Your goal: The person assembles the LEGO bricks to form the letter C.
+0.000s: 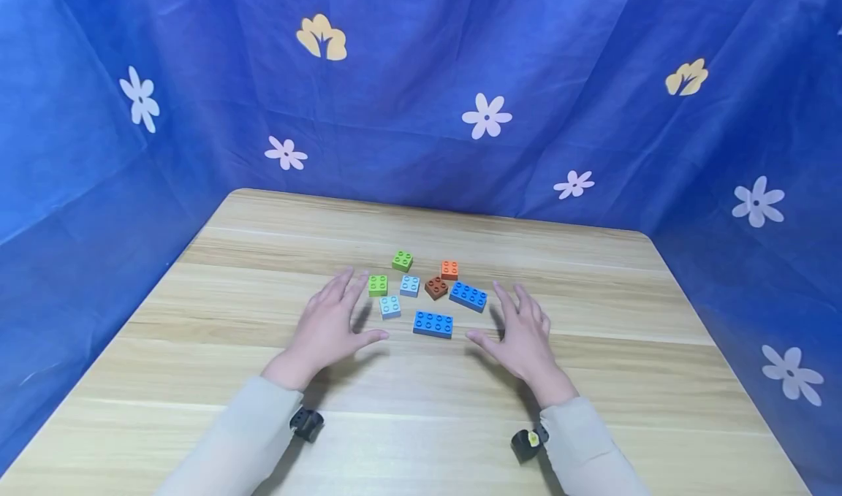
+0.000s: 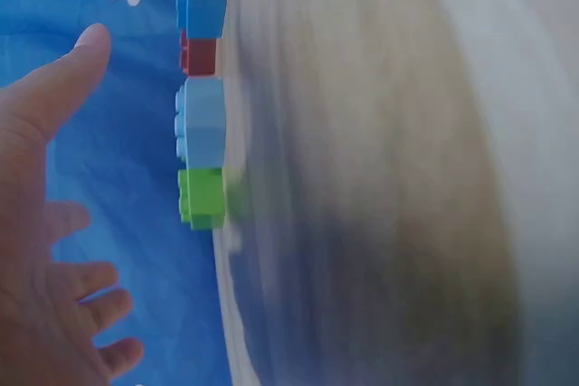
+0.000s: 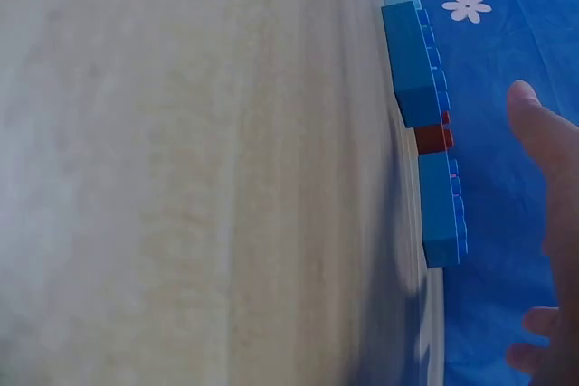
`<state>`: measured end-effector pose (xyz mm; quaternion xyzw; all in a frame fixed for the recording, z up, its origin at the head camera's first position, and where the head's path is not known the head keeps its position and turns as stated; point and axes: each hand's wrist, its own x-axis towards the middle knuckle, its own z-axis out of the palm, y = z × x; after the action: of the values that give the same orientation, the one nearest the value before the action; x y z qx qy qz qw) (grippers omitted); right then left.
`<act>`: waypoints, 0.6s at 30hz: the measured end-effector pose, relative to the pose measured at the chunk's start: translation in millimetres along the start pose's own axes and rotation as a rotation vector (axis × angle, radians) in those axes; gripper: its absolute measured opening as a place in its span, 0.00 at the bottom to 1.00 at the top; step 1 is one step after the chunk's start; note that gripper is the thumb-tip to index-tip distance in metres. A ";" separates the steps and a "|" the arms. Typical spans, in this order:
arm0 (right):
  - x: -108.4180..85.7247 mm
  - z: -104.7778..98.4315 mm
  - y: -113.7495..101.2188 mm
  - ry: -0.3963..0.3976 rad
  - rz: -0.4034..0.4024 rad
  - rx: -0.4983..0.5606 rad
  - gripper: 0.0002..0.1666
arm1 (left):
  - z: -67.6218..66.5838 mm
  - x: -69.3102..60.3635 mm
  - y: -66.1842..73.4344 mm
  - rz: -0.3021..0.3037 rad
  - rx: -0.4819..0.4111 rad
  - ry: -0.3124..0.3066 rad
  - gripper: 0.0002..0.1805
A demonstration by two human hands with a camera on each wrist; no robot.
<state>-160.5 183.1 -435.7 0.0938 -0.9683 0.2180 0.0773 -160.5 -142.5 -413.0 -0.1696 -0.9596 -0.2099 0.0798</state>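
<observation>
left hand (image 1: pixel 327 326) and right hand (image 1: pixel 522 337), both mine, hang empty, fingers spread, left and right of loose bricks (image 1: pixel 435 288); i judge this the reach, the next move calling for a pinch.

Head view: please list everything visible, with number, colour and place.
Green four-stud bricks: 2, lime green, back and left
Pale four-stud bricks: 2, light blue, left-centre
Brown four-stud brick: 1, brown, centre
Orange four-stud brick: 1, orange, behind the brown one
Eight-stud bricks: 2, blue, front and right
Tabletop: 1, light wood, under bricks
Fabric: count unclear, blue, behind and beside tabletop
Flower prints: several, white, on fabric
Tree-like prints: 2, yellow, upper fabric
Wrist cameras: 2, black, at cuffs
Sleeves: 2, pale grey, forearms
Left hand: 1, left of bricks
Right hand: 1, right of bricks
</observation>
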 end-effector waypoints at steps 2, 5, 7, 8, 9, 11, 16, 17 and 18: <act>0.5 0.7 -1.0 0.002 -0.011 0.015 0.59 | 1.9 2.3 1.7 0.029 -0.018 0.012 0.57; 1.2 1.8 -2.9 0.010 -0.030 0.041 0.59 | 4.6 6.3 4.6 0.070 -0.051 0.029 0.57; 1.8 2.5 -4.5 0.017 -0.042 0.058 0.58 | 6.6 8.9 6.6 0.093 -0.074 0.035 0.56; 2.0 2.7 -5.3 0.019 -0.049 0.067 0.57 | 7.4 10.0 7.8 0.103 -0.088 0.035 0.55; 2.1 3.0 -6.2 0.020 -0.055 0.079 0.57 | 8.7 11.1 8.9 0.111 -0.104 0.036 0.55; 2.5 4.2 -7.3 0.020 -0.064 0.099 0.56 | 10.1 13.0 12.0 0.121 -0.147 0.028 0.54; 2.2 7.7 -10.1 0.012 -0.075 0.163 0.54 | 15.1 17.7 20.2 0.123 -0.222 -0.010 0.51; 2.0 8.5 -10.8 0.007 -0.075 0.175 0.54 | 16.4 18.9 21.4 0.128 -0.230 -0.016 0.50; 2.0 9.4 -11.5 0.003 -0.079 0.188 0.53 | 17.5 19.9 22.7 0.135 -0.241 -0.019 0.49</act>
<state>-161.0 168.5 -439.0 0.1385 -0.9390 0.3049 0.0781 -172.4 -109.7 -415.7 -0.2440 -0.9146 -0.3160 0.0639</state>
